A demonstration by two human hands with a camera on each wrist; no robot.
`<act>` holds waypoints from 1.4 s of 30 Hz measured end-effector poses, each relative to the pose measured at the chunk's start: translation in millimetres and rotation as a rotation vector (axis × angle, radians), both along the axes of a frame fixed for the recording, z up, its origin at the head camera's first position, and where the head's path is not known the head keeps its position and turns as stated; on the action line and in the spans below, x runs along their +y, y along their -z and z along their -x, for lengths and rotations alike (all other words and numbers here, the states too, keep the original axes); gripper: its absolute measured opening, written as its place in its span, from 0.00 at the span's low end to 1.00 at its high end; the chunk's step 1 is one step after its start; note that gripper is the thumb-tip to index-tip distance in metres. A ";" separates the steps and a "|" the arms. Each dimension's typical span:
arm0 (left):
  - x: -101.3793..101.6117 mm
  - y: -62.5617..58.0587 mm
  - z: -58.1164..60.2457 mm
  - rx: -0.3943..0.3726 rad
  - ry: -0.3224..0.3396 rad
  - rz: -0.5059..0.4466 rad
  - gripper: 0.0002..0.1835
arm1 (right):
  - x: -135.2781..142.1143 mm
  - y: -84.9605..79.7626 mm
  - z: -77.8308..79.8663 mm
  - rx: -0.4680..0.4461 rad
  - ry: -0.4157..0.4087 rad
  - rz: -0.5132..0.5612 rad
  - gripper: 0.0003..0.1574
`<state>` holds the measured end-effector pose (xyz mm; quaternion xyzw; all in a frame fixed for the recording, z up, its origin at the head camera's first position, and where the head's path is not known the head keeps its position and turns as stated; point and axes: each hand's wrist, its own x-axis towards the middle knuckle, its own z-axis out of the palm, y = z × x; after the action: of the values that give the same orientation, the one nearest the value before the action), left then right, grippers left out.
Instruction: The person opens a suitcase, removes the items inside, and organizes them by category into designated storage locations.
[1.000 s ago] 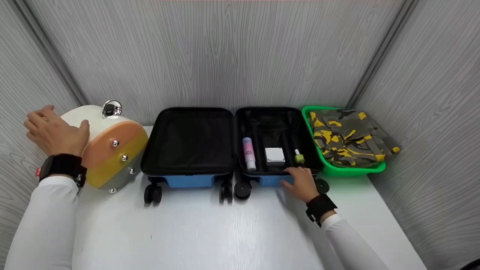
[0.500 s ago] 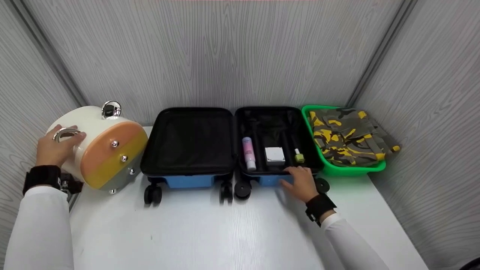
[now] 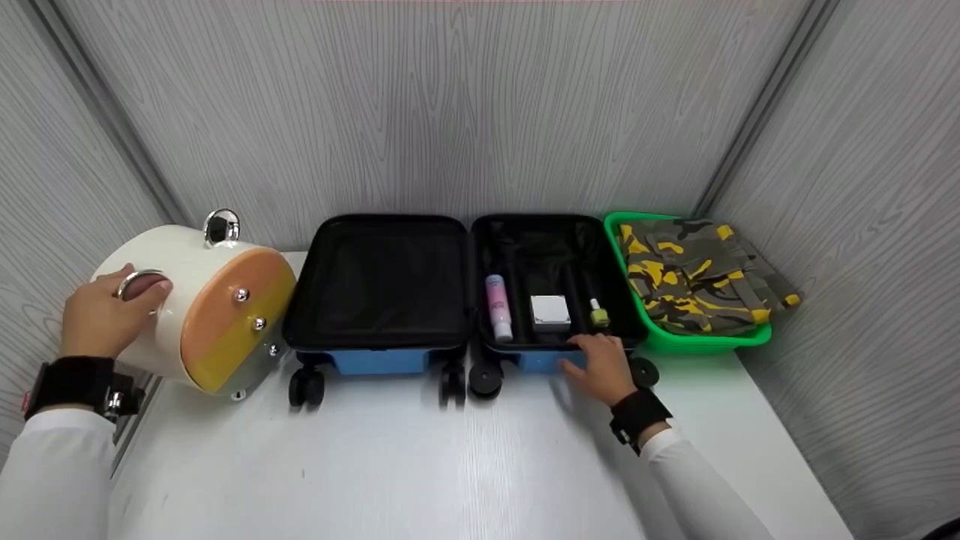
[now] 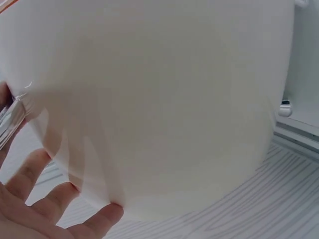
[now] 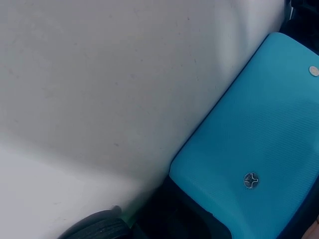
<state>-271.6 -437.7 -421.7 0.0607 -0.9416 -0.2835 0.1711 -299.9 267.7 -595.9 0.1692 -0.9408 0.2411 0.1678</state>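
Note:
My left hand (image 3: 105,315) holds a cream drum-shaped box (image 3: 169,262) by its near chrome ring (image 3: 140,282); the box's front disc (image 3: 240,315) is striped orange, yellow and grey with several silver knobs. In the left wrist view, fingertips (image 4: 107,213) press against its smooth cream shell (image 4: 164,109). Fingers of my right hand (image 3: 604,367) rest on the front rim of an open blue suitcase (image 3: 540,363) with black lining. Only a sliver of that hand shows in the right wrist view, beside the suitcase's blue shell (image 5: 249,149).
In the suitcase's right half lie a pink tube-shaped bottle (image 3: 498,306), a white square box (image 3: 550,311) and a small green bottle (image 3: 598,313). A green basket (image 3: 697,343) of folded camouflage cloth (image 3: 690,277) stands right of it. Grey wood-grain panels (image 3: 450,112) surround the white table (image 3: 405,465).
My left hand has come down from above the cream box onto its near ring. The box has shifted slightly toward me and its front disc to the right. The right hand stays put.

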 end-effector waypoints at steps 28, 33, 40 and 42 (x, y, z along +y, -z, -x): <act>-22.2 -38.3 22.7 -0.378 0.310 0.129 0.44 | -1.9 3.4 -1.8 -0.008 0.007 -0.009 0.26; -21.0 -30.7 29.6 -0.384 0.363 0.195 0.45 | -2.0 2.4 -1.9 0.004 0.009 -0.007 0.26; -16.1 -34.3 20.5 -0.375 0.348 0.238 0.45 | -1.7 -0.3 0.4 -0.008 0.011 0.006 0.26; -14.3 -38.0 18.4 -0.391 0.352 0.274 0.45 | -1.3 -0.3 -0.2 -0.009 0.011 0.006 0.26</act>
<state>-290.1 -452.0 -383.7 -0.0736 -0.9823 -0.1621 -0.0586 -299.7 266.4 -595.6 0.1625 -0.9417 0.2439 0.1655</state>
